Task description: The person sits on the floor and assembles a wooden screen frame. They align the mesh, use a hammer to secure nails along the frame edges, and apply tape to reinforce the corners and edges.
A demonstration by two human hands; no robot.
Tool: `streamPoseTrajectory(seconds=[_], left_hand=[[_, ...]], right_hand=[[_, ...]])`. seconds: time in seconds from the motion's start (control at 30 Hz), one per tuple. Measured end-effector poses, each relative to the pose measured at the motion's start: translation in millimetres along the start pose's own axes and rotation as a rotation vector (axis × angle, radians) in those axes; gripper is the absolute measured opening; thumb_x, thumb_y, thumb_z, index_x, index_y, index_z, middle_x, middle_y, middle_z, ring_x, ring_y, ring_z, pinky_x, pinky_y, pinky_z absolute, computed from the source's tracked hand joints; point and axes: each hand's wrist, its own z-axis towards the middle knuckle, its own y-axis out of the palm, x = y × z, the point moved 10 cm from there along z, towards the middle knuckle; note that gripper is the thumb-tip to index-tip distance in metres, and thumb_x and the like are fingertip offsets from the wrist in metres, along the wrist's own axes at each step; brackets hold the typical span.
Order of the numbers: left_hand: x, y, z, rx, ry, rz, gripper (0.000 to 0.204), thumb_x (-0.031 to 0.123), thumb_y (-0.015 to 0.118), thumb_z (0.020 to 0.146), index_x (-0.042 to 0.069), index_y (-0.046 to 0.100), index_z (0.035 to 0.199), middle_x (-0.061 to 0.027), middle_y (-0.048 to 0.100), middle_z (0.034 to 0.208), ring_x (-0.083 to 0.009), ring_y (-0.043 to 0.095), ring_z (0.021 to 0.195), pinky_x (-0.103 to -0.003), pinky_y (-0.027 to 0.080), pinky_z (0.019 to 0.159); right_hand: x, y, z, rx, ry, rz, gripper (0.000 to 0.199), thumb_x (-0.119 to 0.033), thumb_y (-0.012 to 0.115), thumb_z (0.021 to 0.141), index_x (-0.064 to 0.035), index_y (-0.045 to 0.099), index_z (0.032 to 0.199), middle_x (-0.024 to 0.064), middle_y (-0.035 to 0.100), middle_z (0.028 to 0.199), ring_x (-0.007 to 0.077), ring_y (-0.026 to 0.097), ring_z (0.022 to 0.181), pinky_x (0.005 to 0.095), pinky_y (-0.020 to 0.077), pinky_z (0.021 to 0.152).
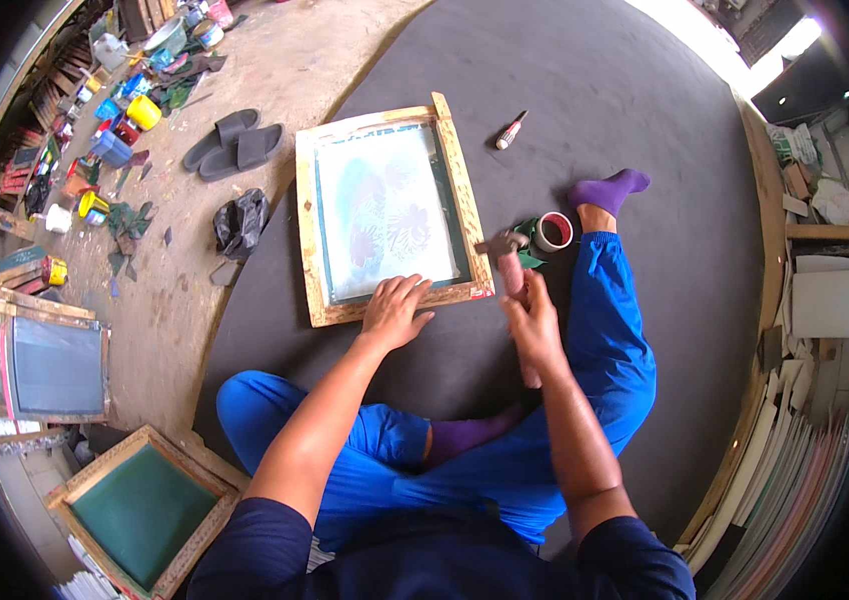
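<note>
In front of me lies a wooden screen-printing frame (307, 245), its pale mesh marked with a dark leafy pattern. My left hand (395, 312) rests on the frame's near rail, fingers stretched out and holding nothing. My right hand (537, 325) is wrapped round the handle of a hammer (511, 272), just off the frame's near right corner. The hammer's head points away from me, close to the right rail. Just beyond it are a roll of tape (554, 232) and a crumpled green piece (533, 258). A small glue tube (512, 131) lies farther off.
I sit on a dark mat (685, 300), one leg stretched out at the right. Left of it are black slippers (235, 145), a black plastic bag (241, 222) and several paint pots (145, 112). Another framed screen (145, 510) leans at lower left. Stacked sheets (795, 480) line the right edge.
</note>
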Motion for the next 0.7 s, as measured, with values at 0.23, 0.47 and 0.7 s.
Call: streamPoseTrajectory(seconds=[0.23,0.47,0.7], left_hand=[[-3,37,5,-0.132,-0.102,0.078,0.078,0.057,0.064,0.099,0.009,0.046,0.158,-0.0113,0.044,0.165,-0.0326,0.032,0.158,-0.053,0.025,0.13],[-3,51,11,-0.179,-0.072,0.113,0.067,0.047,0.068,0.099,0.011,0.053,0.153,-0.0066,0.049,0.162,-0.0305,0.034,0.157,-0.053,0.024,0.131],[-3,51,10,-0.176,-0.068,0.061,0.075,0.042,0.076,0.095,0.008,0.049,0.155,-0.0093,0.048,0.163,-0.0314,0.031,0.158,-0.053,0.022,0.132]], right_hand=[[-7,29,-54,-0.065,-0.039,-0.468,0.066,-0.021,0.069,0.098,-0.0193,0.043,0.159,0.0254,0.072,0.116,0.0476,0.071,0.103,0.0558,0.0566,0.086],[-3,46,-54,-0.096,-0.169,-0.822,0.071,-0.023,0.066,0.101,-0.0303,0.037,0.165,0.0169,0.065,0.093,0.038,0.072,0.083,0.0514,0.0595,0.071],[1,52,-53,-0.079,-0.172,-0.758,0.072,-0.02,0.066,0.101,-0.0327,0.036,0.165,0.0172,0.066,0.094,0.0386,0.072,0.084,0.0517,0.0597,0.074]])
